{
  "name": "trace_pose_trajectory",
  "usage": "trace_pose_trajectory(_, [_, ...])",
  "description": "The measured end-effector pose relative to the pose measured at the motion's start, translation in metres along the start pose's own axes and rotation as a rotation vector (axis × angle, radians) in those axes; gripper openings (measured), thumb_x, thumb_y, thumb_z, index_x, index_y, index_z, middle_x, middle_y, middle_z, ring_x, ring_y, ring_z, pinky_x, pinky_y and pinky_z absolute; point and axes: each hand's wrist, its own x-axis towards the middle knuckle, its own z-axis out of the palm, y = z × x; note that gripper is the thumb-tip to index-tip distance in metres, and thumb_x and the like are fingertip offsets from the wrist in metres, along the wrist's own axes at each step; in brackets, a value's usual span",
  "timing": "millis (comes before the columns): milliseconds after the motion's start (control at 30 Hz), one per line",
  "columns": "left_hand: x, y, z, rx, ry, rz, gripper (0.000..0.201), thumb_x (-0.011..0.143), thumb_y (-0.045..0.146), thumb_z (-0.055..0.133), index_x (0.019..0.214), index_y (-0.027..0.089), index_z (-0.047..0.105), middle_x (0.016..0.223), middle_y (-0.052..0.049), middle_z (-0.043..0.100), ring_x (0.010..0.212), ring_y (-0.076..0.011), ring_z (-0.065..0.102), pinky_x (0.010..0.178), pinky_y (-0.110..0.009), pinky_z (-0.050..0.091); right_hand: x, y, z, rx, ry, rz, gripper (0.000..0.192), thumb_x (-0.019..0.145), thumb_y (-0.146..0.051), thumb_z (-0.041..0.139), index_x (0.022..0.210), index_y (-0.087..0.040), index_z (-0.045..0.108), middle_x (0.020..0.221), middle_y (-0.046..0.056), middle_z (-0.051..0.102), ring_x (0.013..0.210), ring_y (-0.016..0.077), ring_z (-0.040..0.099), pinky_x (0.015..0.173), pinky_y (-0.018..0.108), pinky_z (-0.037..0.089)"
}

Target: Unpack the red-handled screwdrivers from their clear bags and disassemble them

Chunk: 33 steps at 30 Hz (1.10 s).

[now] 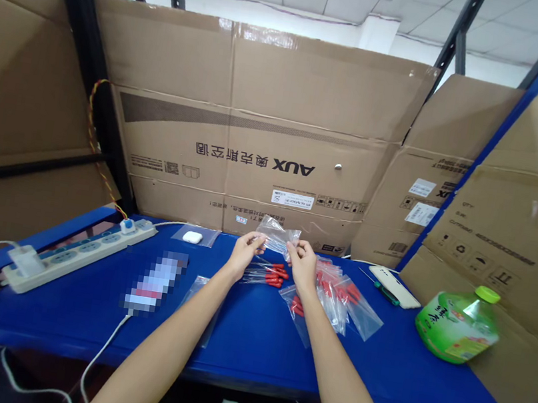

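Both hands are raised above the far middle of the blue table point(253, 340), holding one clear plastic bag point(278, 235) between them. The left hand point(244, 252) pinches the bag's left edge with thumb and fingertips; the right hand point(301, 263) pinches its right edge the same way, so the bag hangs stretched and slightly crumpled between the two. Both forearms reach forward from the bottom of the view, roughly parallel, wrists a little bent.

Just beneath the hands lies a small loose heap of red-handled pieces point(274, 274); their number cannot be counted. To the right of them, a fan of filled bags point(341, 300) with red contents lies overlapping, at least four, the exact count unclear. One flat empty bag point(199, 285) lies under the left forearm.

Elsewhere on the table: one white power strip point(82, 254) at the left, one small white earbud case point(192, 237) on a bag, one white flat device point(394, 286) with a green-handled screwdriver point(381, 291) beside it, and one green bottle point(457, 324) lying on its side at the right. Cardboard boxes point(260, 126) stand behind.
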Motion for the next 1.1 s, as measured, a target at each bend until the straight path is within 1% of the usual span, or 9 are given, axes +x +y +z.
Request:
trace_pose_trajectory(167, [0.004, -0.002, -0.004, -0.173, 0.012, -0.053, 0.041, 0.061, 0.042, 0.090, 0.085, 0.014, 0.072, 0.086, -0.004, 0.068, 0.076, -0.0106, 0.061, 0.076, -0.025, 0.052, 0.007, 0.006, -0.006, 0.053, 0.033, 0.025, 0.048, 0.072, -0.057, 0.076, 0.098, -0.019, 0.062, 0.063, -0.003, 0.063, 0.054, 0.0142, 0.056, 0.051, 0.025, 0.046])
trace_pose_trajectory(333, [0.005, 0.000, -0.005, -0.150, 0.047, -0.064, 0.038, 0.060, 0.033, 0.091, 0.085, 0.012, 0.073, 0.083, -0.004, 0.069, 0.074, -0.0097, 0.062, 0.078, -0.026, 0.053, 0.009, 0.011, -0.007, 0.057, 0.027, 0.051, 0.047, 0.073, -0.060, 0.073, 0.093, -0.018, 0.066, 0.074, 0.004, 0.069, 0.062, 0.0171, 0.060, 0.052, 0.026, 0.047])
trace_pose_trajectory(533, [0.004, 0.006, -0.006, -0.122, 0.073, -0.006, 0.046, 0.063, 0.039, 0.090, 0.097, 0.013, 0.072, 0.077, -0.003, 0.068, 0.074, -0.0124, 0.065, 0.069, -0.024, 0.050, 0.005, 0.007, -0.004, 0.137, 0.058, 0.063, 0.046, 0.076, -0.062, 0.071, 0.092, -0.019, 0.063, 0.077, 0.003, 0.070, 0.059, 0.0155, 0.062, 0.053, 0.026, 0.049])
trace_pose_trajectory(667, [0.004, 0.005, -0.004, -0.121, 0.069, 0.023, 0.046, 0.064, 0.046, 0.088, 0.093, 0.014, 0.070, 0.078, -0.002, 0.066, 0.071, -0.0108, 0.062, 0.069, -0.024, 0.049, 0.003, 0.004, -0.002, 0.138, -0.069, 0.100, 0.046, 0.076, -0.061, 0.071, 0.097, -0.021, 0.059, 0.067, -0.001, 0.067, 0.051, 0.0136, 0.060, 0.051, 0.024, 0.048])
trace_pose_trajectory(767, [0.006, 0.002, -0.005, -0.128, 0.132, 0.028, 0.047, 0.062, 0.044, 0.089, 0.093, 0.015, 0.069, 0.080, -0.001, 0.066, 0.070, -0.0101, 0.060, 0.070, -0.025, 0.049, 0.000, 0.003, 0.001, 0.126, -0.195, 0.112, 0.048, 0.075, -0.056, 0.074, 0.102, -0.022, 0.057, 0.067, -0.002, 0.068, 0.051, 0.0136, 0.061, 0.051, 0.024, 0.048])
trace_pose_trajectory(900, [0.009, 0.001, -0.011, -0.106, 0.229, 0.039, 0.042, 0.069, 0.048, 0.082, 0.090, 0.015, 0.067, 0.079, -0.002, 0.065, 0.070, -0.0113, 0.059, 0.069, -0.024, 0.047, -0.002, 0.001, 0.003, 0.105, -0.205, 0.067, 0.047, 0.076, -0.053, 0.073, 0.106, -0.021, 0.056, 0.068, -0.002, 0.068, 0.053, 0.0138, 0.061, 0.054, 0.025, 0.049])
trace_pose_trajectory(967, [0.007, 0.005, -0.014, -0.001, 0.353, 0.106, 0.037, 0.077, 0.051, 0.073, 0.089, 0.017, 0.065, 0.081, -0.004, 0.065, 0.074, -0.0146, 0.059, 0.070, -0.026, 0.046, -0.003, -0.001, 0.002, 0.060, -0.201, 0.038, 0.044, 0.079, -0.052, 0.071, 0.107, -0.021, 0.057, 0.068, -0.003, 0.066, 0.053, 0.0140, 0.059, 0.055, 0.026, 0.049])
trace_pose_trajectory(1033, [0.001, 0.014, -0.017, 0.199, 0.518, 0.262, 0.030, 0.083, 0.048, 0.067, 0.094, 0.020, 0.064, 0.090, -0.006, 0.067, 0.087, -0.0193, 0.060, 0.079, -0.029, 0.046, -0.004, -0.002, 0.000, -0.014, -0.213, 0.000, 0.041, 0.082, -0.052, 0.068, 0.107, -0.021, 0.060, 0.066, -0.004, 0.063, 0.053, 0.0138, 0.057, 0.055, 0.025, 0.046])
trace_pose_trajectory(1100, [-0.006, 0.027, -0.017, 0.427, 0.568, 0.446, 0.024, 0.086, 0.042, 0.066, 0.100, 0.023, 0.065, 0.103, -0.008, 0.066, 0.103, -0.0234, 0.057, 0.093, -0.033, 0.042, -0.005, -0.004, 0.000, -0.089, -0.226, -0.039, 0.037, 0.085, -0.052, 0.064, 0.105, -0.021, 0.064, 0.062, -0.004, 0.059, 0.053, 0.0135, 0.052, 0.053, 0.025, 0.043])
